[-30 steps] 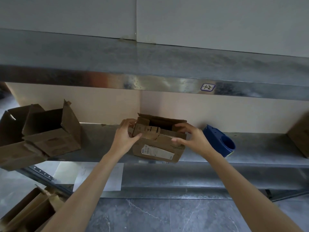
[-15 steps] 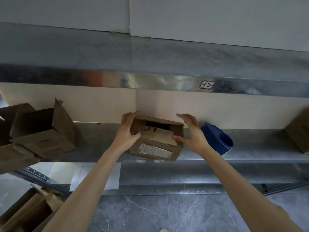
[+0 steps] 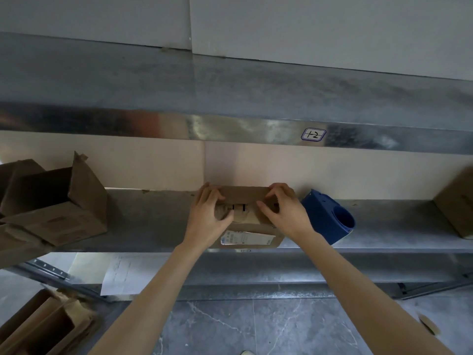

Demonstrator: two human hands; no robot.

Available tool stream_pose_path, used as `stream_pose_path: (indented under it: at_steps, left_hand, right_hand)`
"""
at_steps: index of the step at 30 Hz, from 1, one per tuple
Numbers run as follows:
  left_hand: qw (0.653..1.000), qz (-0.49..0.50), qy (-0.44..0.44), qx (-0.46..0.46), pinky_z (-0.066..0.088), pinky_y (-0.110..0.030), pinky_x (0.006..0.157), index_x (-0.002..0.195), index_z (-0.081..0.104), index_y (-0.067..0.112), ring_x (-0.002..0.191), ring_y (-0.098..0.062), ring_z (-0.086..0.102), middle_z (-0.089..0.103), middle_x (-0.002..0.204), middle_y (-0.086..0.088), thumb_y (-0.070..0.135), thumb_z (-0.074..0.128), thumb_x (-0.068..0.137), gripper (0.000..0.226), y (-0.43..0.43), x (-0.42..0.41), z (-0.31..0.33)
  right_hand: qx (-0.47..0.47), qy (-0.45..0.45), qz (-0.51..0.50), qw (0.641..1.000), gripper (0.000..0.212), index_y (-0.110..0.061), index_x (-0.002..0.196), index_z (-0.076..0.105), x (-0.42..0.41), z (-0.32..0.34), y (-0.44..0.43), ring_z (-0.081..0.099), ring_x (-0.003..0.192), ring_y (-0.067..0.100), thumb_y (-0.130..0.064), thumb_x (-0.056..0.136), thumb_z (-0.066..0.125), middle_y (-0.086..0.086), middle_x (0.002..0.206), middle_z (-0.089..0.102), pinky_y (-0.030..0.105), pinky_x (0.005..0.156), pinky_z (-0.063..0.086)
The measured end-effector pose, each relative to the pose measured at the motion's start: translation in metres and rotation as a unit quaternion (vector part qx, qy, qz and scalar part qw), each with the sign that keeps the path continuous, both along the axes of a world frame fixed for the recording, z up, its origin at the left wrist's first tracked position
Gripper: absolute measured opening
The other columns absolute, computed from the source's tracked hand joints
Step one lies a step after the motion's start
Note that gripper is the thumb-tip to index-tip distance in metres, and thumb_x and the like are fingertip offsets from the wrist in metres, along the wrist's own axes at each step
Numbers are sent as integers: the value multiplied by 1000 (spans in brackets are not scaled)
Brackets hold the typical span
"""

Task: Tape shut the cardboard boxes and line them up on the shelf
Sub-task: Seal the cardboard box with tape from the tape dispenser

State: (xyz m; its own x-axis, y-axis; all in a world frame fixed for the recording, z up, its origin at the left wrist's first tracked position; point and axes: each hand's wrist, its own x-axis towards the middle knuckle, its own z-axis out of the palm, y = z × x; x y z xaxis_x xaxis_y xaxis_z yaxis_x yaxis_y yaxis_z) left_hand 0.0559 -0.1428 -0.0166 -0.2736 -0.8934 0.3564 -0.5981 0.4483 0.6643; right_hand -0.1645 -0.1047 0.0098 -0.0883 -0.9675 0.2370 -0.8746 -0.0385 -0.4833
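At the far left of the metal shelf, two open cardboard boxes lie pushed together with their flaps standing up. The nearer one overhangs the shelf's front edge. Below them, on the grey floor, more opened cartons rest at the lower-left corner. A white paper sheet lies just to their right, under the shelf.

Toward the centre, the left hand holds the left end of the small cardboard box. Its fingers are curled over the top flap and its thumb is laid along the front toward the middle seam. The box sits on the shelf near the front edge, its flaps folded down and no tape visible across them. A white label is stuck on its front face. The right hand grips the box's right end, with bent fingers bearing on the top flap and the thumb pointing inward along the front.

Just right of that hand, a blue tape dispenser lies tilted on the shelf beside the box, its round opening facing right. At the far right edge, part of a brown box stands on the same shelf, well apart from the hands. Above, the front lip of the upper shelf carries a handwritten tag.
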Motion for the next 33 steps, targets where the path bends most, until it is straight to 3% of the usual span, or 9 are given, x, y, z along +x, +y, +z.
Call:
stream_pose_path:
  at_steps: [2, 4, 6, 10, 15, 19, 21, 27, 33]
  left_hand:
    - [1000, -5, 18, 18, 32, -33, 113, 105, 55, 15, 143, -19, 32, 54, 132, -1, 34, 76, 82, 36, 3, -11, -2]
    - [999, -16, 31, 21, 36, -32, 110, 111, 55, 16, 142, -16, 33, 53, 134, -1, 36, 74, 84, 38, 5, -17, -3]
    - [999, -25, 24, 5, 40, -34, 110, 115, 58, 15, 140, -18, 36, 54, 133, 1, 34, 74, 84, 39, 5, -19, -4]
    - [1000, -28, 12, -4, 41, -34, 109, 117, 62, 14, 140, -17, 37, 54, 134, 3, 33, 74, 85, 40, 3, -17, -6]
    - [1000, -25, 14, -11, 38, -29, 110, 116, 63, 13, 141, -16, 37, 55, 134, 2, 32, 75, 84, 39, 4, -16, -6]
    - [1000, -18, 16, -19, 36, -21, 107, 116, 64, 16, 139, -12, 38, 55, 132, 6, 34, 75, 83, 39, 6, -15, -5]
    - [1000, -14, 15, -22, 33, -18, 107, 116, 64, 17, 138, -10, 38, 55, 131, 7, 34, 76, 83, 39, 6, -15, -6]
    - [999, -6, 24, -22, 28, -10, 108, 114, 65, 17, 136, -8, 40, 57, 129, 8, 31, 78, 81, 38, 5, -16, -8]
    - [999, 2, 40, -16, 37, -26, 108, 115, 65, 21, 136, -8, 41, 56, 130, 12, 29, 80, 79, 40, 4, -17, -11]
  right_hand:
    - [-25, 18, -5, 1000, 30, -14, 99, 52, 8, -5, 0, 51, 108, 17, -39, 89, 65, 0, 120, 53, 33, 68, 53]
    - [-42, 34, 20, 998, 31, -12, 113, 55, 7, -9, 1, 47, 125, 26, -35, 93, 61, 4, 135, 51, 41, 92, 49]
    - [-13, 55, 70, 996, 42, -21, 134, 50, 1, -10, 2, 35, 140, 26, -45, 99, 45, 1, 147, 44, 50, 114, 29]
    - [53, 104, 99, 988, 57, -37, 145, 40, -5, -8, 0, 16, 149, 19, -59, 96, 22, -8, 158, 28, 47, 122, 6]
    - [45, 90, 105, 989, 47, -36, 145, 43, -4, -7, 2, 14, 149, 17, -50, 101, 32, -9, 158, 28, 44, 122, 6]
    - [3, -113, 39, 993, 43, -33, 139, 49, -19, -3, 6, 28, 142, 8, -47, 102, 32, -12, 150, 38, 33, 109, 32]
    - [-49, -141, -44, 988, 36, -30, 133, 51, -38, -6, 9, 43, 130, 10, -42, 103, 35, -9, 141, 46, 30, 98, 42]
    - [53, 35, -194, 979, 47, -17, 138, 45, -102, -31, 18, 52, 109, 39, -30, 94, 57, 19, 125, 52, 44, 78, 51]
    - [229, 89, -198, 949, 74, -33, 153, 14, -138, -55, 25, 61, 96, 34, -42, 93, 57, 16, 114, 60, 42, 74, 55]
